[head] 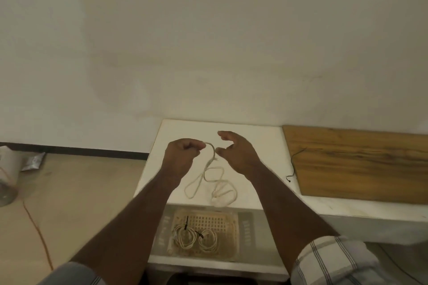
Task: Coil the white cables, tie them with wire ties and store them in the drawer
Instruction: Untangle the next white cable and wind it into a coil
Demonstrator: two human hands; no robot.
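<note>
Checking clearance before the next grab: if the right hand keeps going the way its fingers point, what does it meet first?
Probably the white cable arching from the left hand; the right hand points left toward it, though depth is unclear.

Person, head-camera view. Two bare forearms, two bare hands: left hand (183,152), right hand (238,152). No rings, watch or gloves visible. Sleeves rolled above elbow: left sleeve (76,275), right sleeve (333,261). Fabric pale, thin dark check stripes.
</note>
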